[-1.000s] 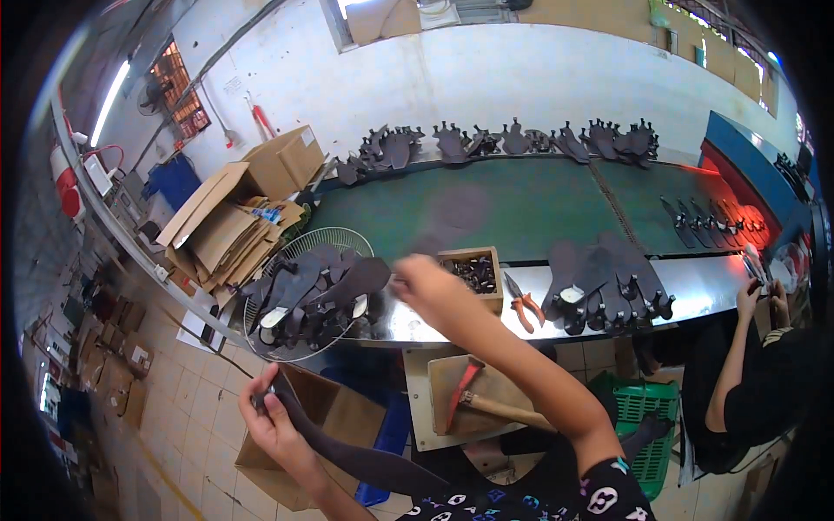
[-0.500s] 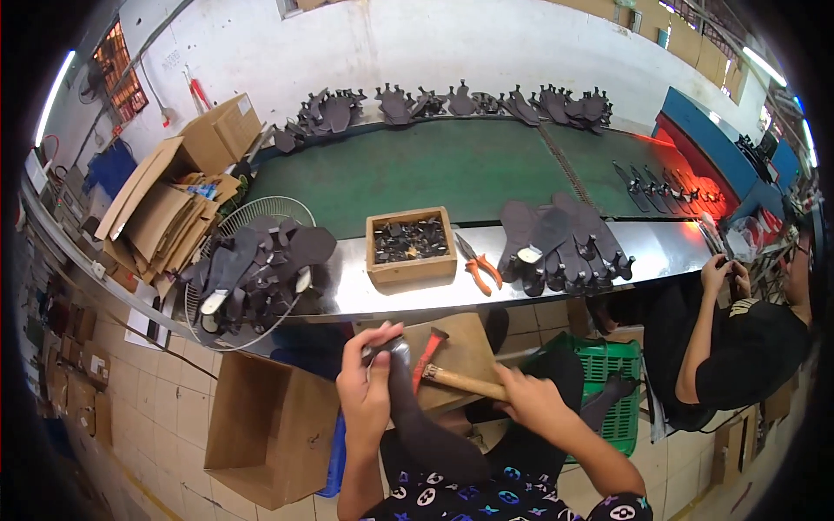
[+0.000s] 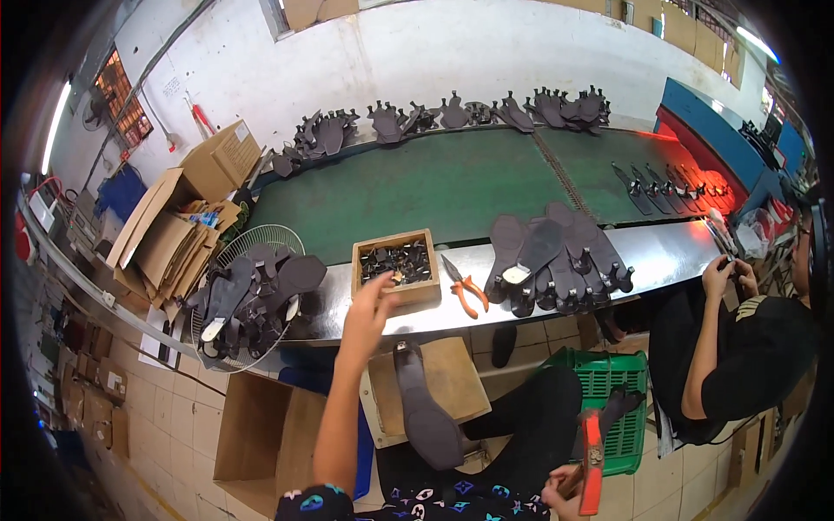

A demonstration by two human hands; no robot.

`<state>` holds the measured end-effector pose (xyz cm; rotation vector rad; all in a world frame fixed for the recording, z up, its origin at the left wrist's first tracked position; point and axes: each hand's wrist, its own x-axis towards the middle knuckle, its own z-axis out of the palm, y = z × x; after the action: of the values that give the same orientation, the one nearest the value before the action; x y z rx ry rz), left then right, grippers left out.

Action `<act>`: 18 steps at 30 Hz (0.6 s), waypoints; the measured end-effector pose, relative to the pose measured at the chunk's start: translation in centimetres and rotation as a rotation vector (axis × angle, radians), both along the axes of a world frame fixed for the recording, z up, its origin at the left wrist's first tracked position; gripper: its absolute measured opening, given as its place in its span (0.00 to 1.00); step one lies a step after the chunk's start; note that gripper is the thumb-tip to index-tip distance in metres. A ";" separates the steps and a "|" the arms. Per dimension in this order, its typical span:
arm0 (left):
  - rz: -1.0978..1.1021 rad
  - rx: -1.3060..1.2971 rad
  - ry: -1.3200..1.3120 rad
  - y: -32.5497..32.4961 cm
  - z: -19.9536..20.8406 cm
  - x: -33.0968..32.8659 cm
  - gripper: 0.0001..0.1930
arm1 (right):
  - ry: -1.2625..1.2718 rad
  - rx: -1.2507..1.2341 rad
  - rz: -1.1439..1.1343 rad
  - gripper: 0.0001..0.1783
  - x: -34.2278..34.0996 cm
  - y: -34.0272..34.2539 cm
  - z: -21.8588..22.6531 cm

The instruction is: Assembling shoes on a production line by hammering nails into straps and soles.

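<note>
1. Head view, centre of the frame: the left hand (image 3: 372, 306) reaches up to the near rim of a small wooden box (image 3: 396, 267) on the steel ledge; its fingers are loosely curled and part open, and whether they pinch anything I cannot tell
2. The box holds small dark metal pieces (image 3: 395, 260), likely light, hard and easy to spill, so best pinched singly between fingertips
3. Lower centre: a dark shoe sole (image 3: 426, 408) lies on a brown board (image 3: 452, 378), untouched; it looks thin and flexible, light, best taken at its narrow waist
4. Lower right: the right hand (image 3: 565, 491) is closed round the handle of a hammer with an orange head (image 3: 591, 460), held upright
5. Right of the box lie orange-handled pliers (image 3: 465, 288); further soles are piled (image 3: 556, 256) beside them
</note>
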<state>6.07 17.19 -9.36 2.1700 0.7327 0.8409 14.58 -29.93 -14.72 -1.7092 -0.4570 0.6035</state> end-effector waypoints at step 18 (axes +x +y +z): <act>-0.245 0.319 -0.053 -2.1 7.2 1.3 0.12 | -0.141 0.423 0.369 0.16 4.8 16.1 6.2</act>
<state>7.36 15.07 -2.16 2.4449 0.3114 0.9305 19.41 -13.85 -8.49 -1.2732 -0.9445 0.5990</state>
